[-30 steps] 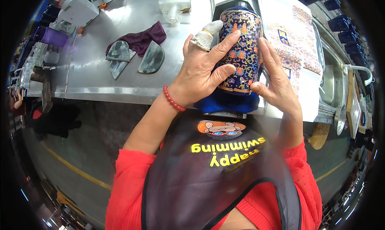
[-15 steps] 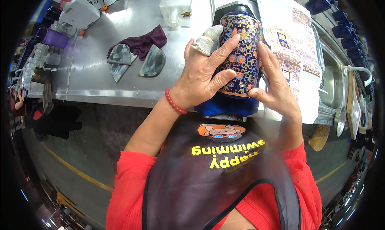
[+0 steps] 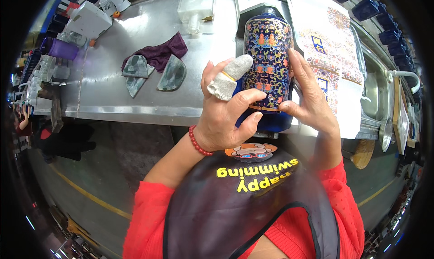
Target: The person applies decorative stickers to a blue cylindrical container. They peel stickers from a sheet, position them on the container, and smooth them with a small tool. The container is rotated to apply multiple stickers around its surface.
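Note:
A dark blue glass bottle [image 3: 267, 60] lies with its neck pointing away from me, wrapped in a colourful floral film with gold edges. My left hand [image 3: 224, 121] is at its lower left, fingers apart, the index fingertip on the film near the bottom edge. A grey fabric cover [image 3: 237, 68] with a yellow band sits on one finger of that hand. Along the bottle's right side lie the fingers of my right hand [image 3: 314, 106], its thumb at the lower right corner, steadying it. What supports the bottle underneath is mostly hidden.
Sheets of patterned paper [image 3: 346, 110] lie to the right, beside a sink [image 3: 373, 94]. On the metal table [image 3: 108, 96] at left are marbled green scrapers [image 3: 172, 74] and a purple cloth [image 3: 174, 46]. A clear bottle [image 3: 194, 8] lies at the back. More blue bottles [image 3: 386, 35] stand far right.
My left hand has slid down toward me and left along the bottle, uncovering more of the film's middle. My right hand stays nearly in place at the bottle's side.

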Action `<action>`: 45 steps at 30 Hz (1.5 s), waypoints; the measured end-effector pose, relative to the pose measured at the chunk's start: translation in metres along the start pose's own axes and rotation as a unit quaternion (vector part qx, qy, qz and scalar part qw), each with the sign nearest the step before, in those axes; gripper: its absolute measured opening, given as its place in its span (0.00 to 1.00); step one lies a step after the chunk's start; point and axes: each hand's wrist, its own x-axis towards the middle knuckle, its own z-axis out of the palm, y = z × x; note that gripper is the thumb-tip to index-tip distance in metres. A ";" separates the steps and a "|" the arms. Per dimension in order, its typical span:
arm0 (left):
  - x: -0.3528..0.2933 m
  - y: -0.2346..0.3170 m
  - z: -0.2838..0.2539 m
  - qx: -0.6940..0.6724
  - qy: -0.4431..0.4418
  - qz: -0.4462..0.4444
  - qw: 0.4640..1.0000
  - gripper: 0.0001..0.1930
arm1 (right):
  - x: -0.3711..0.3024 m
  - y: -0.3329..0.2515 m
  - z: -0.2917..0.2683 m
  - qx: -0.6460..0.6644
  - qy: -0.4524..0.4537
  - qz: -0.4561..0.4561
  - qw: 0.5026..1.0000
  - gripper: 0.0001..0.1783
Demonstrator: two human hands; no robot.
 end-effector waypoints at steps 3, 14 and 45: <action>-0.005 0.007 0.002 -0.001 -0.010 -0.021 1.000 0.23 | 0.001 0.000 0.000 -0.007 -0.003 -0.004 1.000 0.59; -0.020 0.004 0.009 -0.041 0.001 -0.076 0.996 0.23 | -0.007 -0.021 -0.001 -0.064 0.077 -0.075 0.992 0.56; -0.029 0.000 0.021 -0.091 0.041 -0.113 0.989 0.24 | -0.025 -0.042 0.045 -0.182 0.206 -0.165 0.947 0.15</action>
